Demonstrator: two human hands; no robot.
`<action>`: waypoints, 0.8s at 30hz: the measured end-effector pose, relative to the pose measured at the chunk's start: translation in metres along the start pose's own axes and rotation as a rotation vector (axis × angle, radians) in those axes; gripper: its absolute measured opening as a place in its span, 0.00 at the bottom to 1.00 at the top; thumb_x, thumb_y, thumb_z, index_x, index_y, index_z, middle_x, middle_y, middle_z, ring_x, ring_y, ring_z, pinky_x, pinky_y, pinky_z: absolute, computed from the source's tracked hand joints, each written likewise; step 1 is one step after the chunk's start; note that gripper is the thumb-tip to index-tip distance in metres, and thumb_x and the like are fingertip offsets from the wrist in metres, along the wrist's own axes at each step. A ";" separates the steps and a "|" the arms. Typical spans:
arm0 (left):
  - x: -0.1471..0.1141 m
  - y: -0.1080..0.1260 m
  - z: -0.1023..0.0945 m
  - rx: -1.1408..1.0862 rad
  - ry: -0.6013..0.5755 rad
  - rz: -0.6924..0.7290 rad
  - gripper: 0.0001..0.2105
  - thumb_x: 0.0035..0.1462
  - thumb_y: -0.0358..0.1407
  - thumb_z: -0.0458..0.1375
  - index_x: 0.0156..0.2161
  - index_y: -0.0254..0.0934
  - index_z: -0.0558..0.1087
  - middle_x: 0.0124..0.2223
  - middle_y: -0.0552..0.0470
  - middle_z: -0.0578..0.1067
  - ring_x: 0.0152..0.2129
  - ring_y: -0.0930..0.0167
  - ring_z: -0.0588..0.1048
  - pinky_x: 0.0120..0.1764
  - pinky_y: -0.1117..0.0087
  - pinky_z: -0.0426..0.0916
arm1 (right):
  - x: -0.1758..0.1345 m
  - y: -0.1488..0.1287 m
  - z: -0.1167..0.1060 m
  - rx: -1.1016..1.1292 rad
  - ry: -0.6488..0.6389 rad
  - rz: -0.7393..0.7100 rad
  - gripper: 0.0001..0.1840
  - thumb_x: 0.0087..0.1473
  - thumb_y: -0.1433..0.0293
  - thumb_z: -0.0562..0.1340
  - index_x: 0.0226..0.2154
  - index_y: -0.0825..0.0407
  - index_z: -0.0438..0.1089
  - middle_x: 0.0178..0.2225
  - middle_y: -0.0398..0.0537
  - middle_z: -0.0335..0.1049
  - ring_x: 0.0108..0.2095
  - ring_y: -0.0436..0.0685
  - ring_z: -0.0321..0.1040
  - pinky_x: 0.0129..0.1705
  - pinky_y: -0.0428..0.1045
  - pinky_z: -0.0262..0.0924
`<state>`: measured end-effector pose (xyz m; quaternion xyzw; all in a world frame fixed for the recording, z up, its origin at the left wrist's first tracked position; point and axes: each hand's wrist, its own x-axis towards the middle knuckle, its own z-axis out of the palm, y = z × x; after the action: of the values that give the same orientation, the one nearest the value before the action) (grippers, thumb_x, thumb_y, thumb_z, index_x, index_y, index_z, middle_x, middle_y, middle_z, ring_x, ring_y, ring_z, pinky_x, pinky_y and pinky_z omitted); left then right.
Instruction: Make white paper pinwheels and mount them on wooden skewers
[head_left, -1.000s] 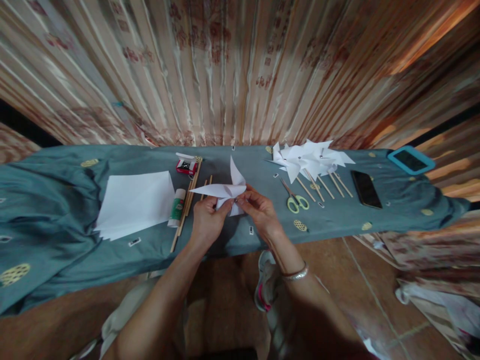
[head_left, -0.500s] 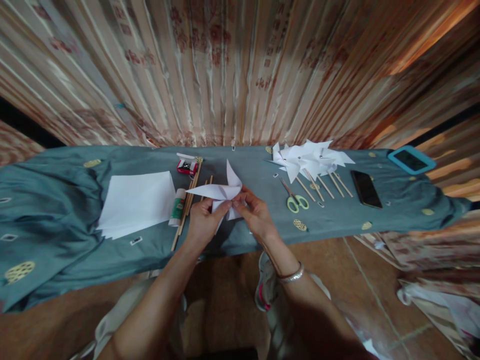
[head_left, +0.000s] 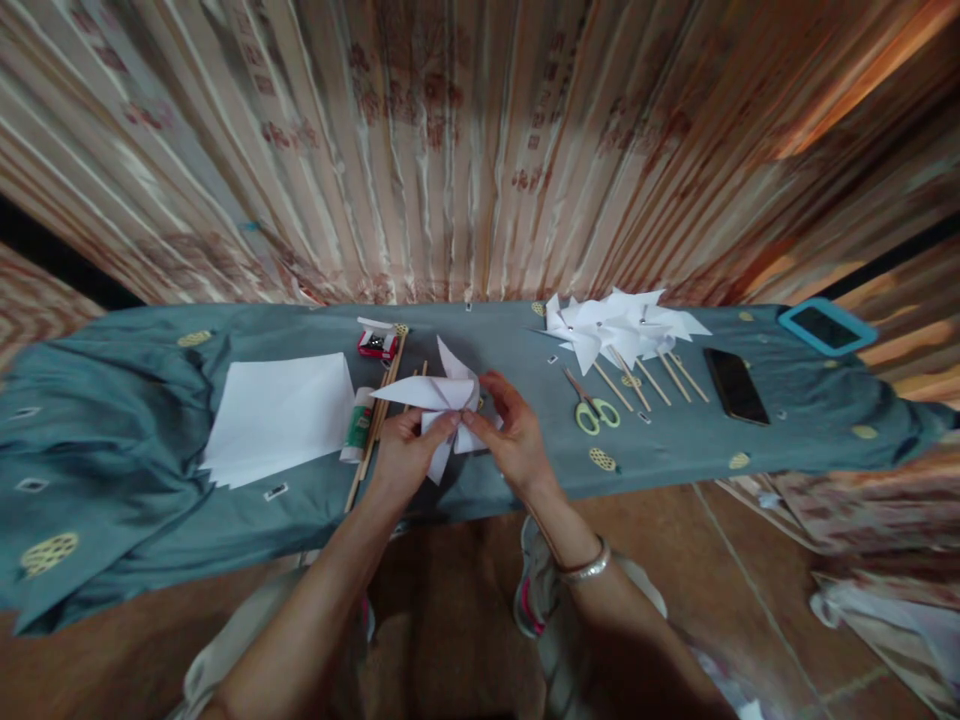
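Observation:
A white paper pinwheel (head_left: 426,391) is held over the middle of the cloth, its blades folded in towards the centre. My left hand (head_left: 403,455) grips it from the left, thumb pressed near the centre and fingers hidden behind the paper. From the right, my right hand (head_left: 523,447) holds it too, thumb tip near the centre and index finger raised behind a blade. Just left of my left hand lie wooden sticks (head_left: 375,430) and a green-and-white glue stick (head_left: 358,425). Scissors (head_left: 598,412) with green handles lie right of my right hand.
A stack of white paper (head_left: 277,415) lies at the left, with a small red box (head_left: 377,340) behind the sticks. To the right are several finished pinwheels (head_left: 622,325), a black phone (head_left: 736,385) and a blue-framed tablet (head_left: 828,326). A curtain (head_left: 465,150) hangs behind the table.
The pinwheel has turned slightly in my hands, and more of its lower blades shows. My right index finger has lifted away from the paper. The whole view has shifted a little.

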<state>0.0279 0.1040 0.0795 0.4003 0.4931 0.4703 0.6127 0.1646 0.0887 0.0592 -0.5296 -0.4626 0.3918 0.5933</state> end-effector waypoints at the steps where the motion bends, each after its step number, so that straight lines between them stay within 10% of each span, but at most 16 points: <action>1: 0.000 0.000 0.000 -0.019 -0.002 -0.012 0.19 0.30 0.46 0.73 0.27 0.33 0.79 0.25 0.52 0.79 0.23 0.71 0.72 0.31 0.70 0.67 | 0.000 0.000 0.000 0.025 0.012 -0.004 0.34 0.42 0.60 0.71 0.52 0.50 0.67 0.59 0.55 0.64 0.59 0.63 0.62 0.62 0.59 0.54; 9: -0.004 0.002 0.001 -0.064 -0.031 -0.030 0.21 0.29 0.47 0.74 0.27 0.33 0.79 0.24 0.52 0.78 0.24 0.71 0.72 0.31 0.71 0.67 | 0.001 -0.007 -0.008 0.136 -0.095 0.138 0.58 0.39 0.56 0.73 0.66 0.52 0.46 0.48 0.56 0.74 0.47 0.63 0.73 0.51 0.59 0.68; 24: -0.002 -0.007 -0.005 0.178 -0.011 0.103 0.16 0.43 0.45 0.67 0.29 0.33 0.79 0.25 0.52 0.78 0.24 0.70 0.72 0.30 0.71 0.65 | -0.003 -0.013 -0.001 -0.056 0.015 0.037 0.29 0.43 0.63 0.70 0.49 0.52 0.67 0.42 0.50 0.78 0.39 0.59 0.75 0.41 0.52 0.70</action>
<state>0.0244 0.1002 0.0725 0.4805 0.5085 0.4534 0.5523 0.1640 0.0836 0.0714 -0.5572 -0.4591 0.3856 0.5745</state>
